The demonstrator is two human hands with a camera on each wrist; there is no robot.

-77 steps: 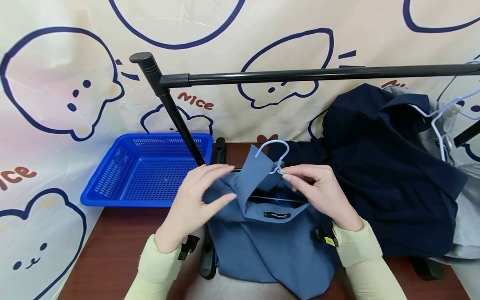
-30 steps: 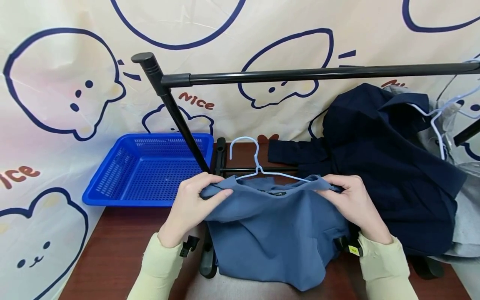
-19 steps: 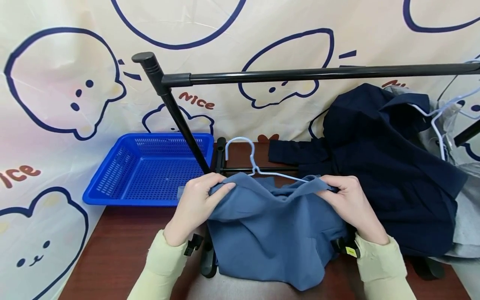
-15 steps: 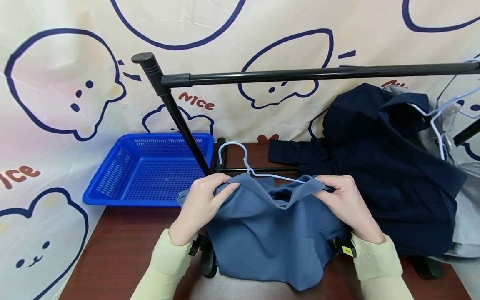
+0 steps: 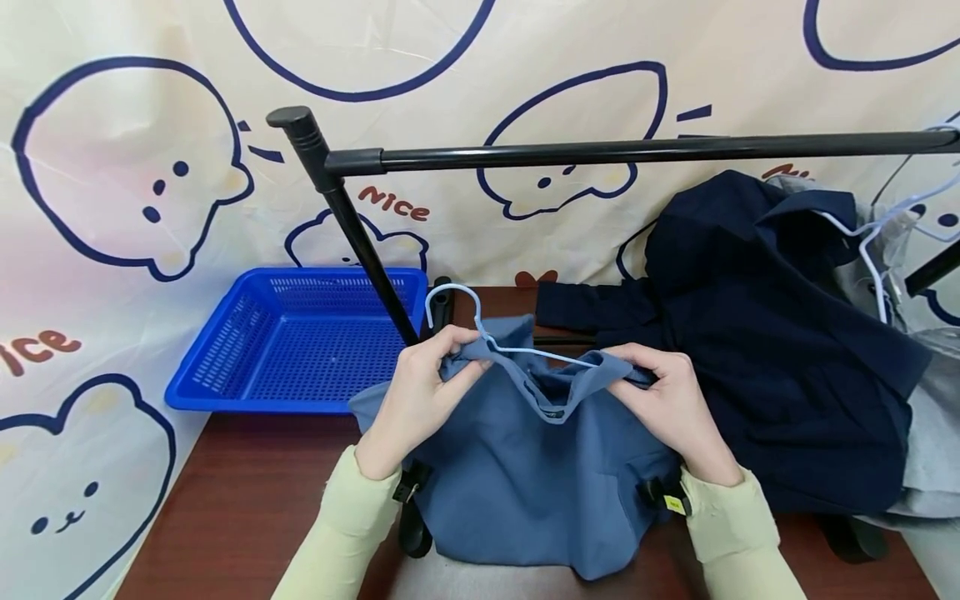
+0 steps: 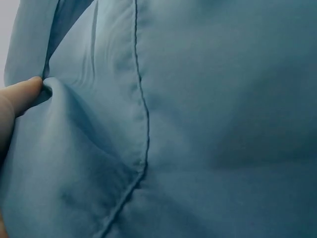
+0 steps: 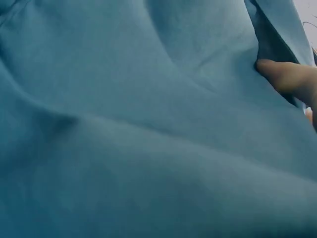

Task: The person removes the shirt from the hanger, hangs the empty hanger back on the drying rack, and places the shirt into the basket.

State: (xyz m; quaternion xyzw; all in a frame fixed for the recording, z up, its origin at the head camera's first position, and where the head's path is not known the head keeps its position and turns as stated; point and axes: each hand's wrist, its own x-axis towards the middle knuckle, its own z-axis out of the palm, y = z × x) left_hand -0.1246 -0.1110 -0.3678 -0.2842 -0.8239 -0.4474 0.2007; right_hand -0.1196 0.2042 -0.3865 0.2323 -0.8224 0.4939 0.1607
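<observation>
A blue-grey shirt (image 5: 536,492) with a small dark neck label (image 5: 553,413) hangs between my two hands, its lower part over the table. Inside its neck is a light blue hanger (image 5: 517,350), whose hook sticks out above the collar and leans left. My left hand (image 5: 420,396) pinches the left side of the collar, close to the hanger's neck. On the other side my right hand (image 5: 667,400) pinches the collar's right edge. Both wrist views are filled by shirt cloth, with a left thumb (image 6: 27,94) and a right thumb (image 7: 282,74) pressing into it. The hanger's lower part is hidden.
A black rack bar (image 5: 600,152) crosses above the shirt, with its post (image 5: 360,233) slanting down at the left. A blue basket (image 5: 307,358) stands behind my left hand. A dark navy shirt (image 5: 750,350) on a hanger is at the right, beside grey cloth (image 5: 933,417).
My right hand went from the hanger's neck to the right collar edge, and the left took hold of the left side. Lately both hands drew closer together, and the hanger's hook shifted left.
</observation>
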